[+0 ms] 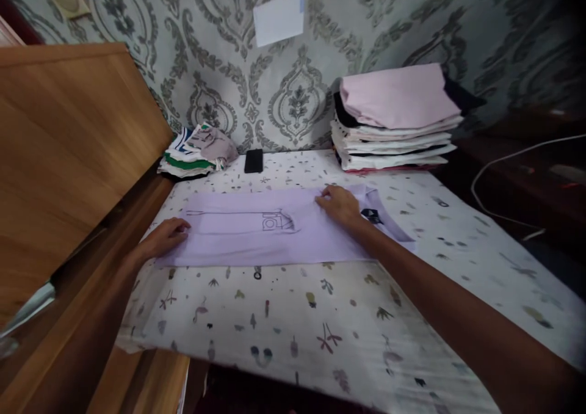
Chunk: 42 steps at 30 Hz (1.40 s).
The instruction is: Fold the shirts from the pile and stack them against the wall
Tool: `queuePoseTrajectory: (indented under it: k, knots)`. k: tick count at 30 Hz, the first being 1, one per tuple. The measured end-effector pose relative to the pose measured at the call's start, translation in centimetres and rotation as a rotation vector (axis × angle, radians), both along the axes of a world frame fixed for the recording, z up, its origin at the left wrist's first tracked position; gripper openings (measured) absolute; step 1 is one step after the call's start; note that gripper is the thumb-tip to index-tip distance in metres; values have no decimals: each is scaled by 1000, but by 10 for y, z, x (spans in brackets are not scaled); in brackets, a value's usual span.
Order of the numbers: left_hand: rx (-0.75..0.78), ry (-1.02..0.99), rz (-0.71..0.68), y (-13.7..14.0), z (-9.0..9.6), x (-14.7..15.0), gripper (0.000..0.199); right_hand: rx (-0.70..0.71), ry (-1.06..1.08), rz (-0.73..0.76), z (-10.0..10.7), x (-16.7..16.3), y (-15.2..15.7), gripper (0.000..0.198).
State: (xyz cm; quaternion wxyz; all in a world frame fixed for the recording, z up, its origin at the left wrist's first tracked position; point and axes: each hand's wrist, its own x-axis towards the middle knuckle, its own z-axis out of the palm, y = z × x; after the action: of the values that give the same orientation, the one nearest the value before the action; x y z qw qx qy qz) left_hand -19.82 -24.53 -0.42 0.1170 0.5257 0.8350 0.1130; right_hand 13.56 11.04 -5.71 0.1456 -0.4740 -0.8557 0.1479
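A lavender T-shirt (238, 246) lies folded into a long strip across the table, its neckline to the right. A dark line drawing runs along its front, and a dark neck label (372, 216) shows inside the collar. My left hand (165, 238) rests at the shirt's left end, fingers loosely bent and the thumb slightly apart, fingertips on the cloth. Nearer the collar, my right hand (341, 205) has thumb and fingers drawn together on the fabric in a pinch. My right forearm crosses over the shirt's near edge.
A tall stack of folded clothes (398, 136) stands at the back right, a pink garment on top. A smaller pile of clothes (195, 154) and a black phone (253, 161) are at the back left. A wooden panel (77, 151) borders the left; a white cable (499, 163) hangs right.
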Motion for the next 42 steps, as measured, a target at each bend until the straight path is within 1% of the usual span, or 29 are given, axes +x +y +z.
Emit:
queuePoseTrajectory:
  k: [3,4,8,9,13,16,17,18,19,21,22,23,26,27,29,31,33,34,37,39,42]
  knots:
    - [-43,-55,-16,-5,2,-4,29,22,39,0,-5,2,1,19]
    - [-37,-74,-12,-4,3,-4,30,32,69,-7,-6,3,2,18]
    - [108,-91,52,2,-1,-6,34,60,203,-81,-9,7,0,19]
    - [122,-78,58,3,-3,-6,34,64,214,-94,-10,7,0,19]
    - [81,-15,49,1,-10,-6,29,56,152,-106,-10,8,-3,22]
    - [145,125,72,4,-10,6,29,34,83,-88,-6,6,-1,25]
    - [193,155,70,10,-10,14,30,18,70,-85,-4,4,1,26]
    - [246,141,54,19,-9,25,32,-5,62,-85,-2,3,3,28]
    - [291,79,21,31,-9,38,34,-32,57,-88,0,1,5,30]
    - [320,-188,-82,66,-9,70,38,-85,57,-85,3,-2,10,31]
    - [294,-315,-130,87,-10,88,38,-104,63,-74,4,-3,12,29]
    - [246,-413,-142,109,-11,106,38,-114,73,-60,4,-4,13,25]
    - [57,-662,-33,168,-15,151,42,-105,119,-24,3,-2,16,16]
    - [34,-686,-15,183,-16,162,45,-95,136,-17,2,0,16,15]
    - [25,-693,12,205,-20,175,45,-76,174,-1,-1,4,15,15]
    - [65,-659,29,215,-22,180,35,-63,212,14,-4,9,14,17]
    - [129,-613,42,219,-23,181,22,-47,278,25,-6,13,13,20]
    - [165,-585,44,220,-23,180,18,-38,332,32,-7,14,12,22]
    - [247,-486,41,219,-21,178,19,-9,470,35,-10,17,9,25]
    - [265,-400,40,217,-19,176,18,2,423,0,-11,16,7,24]
    - [225,-306,27,216,-20,175,19,10,263,-44,-10,15,3,21]
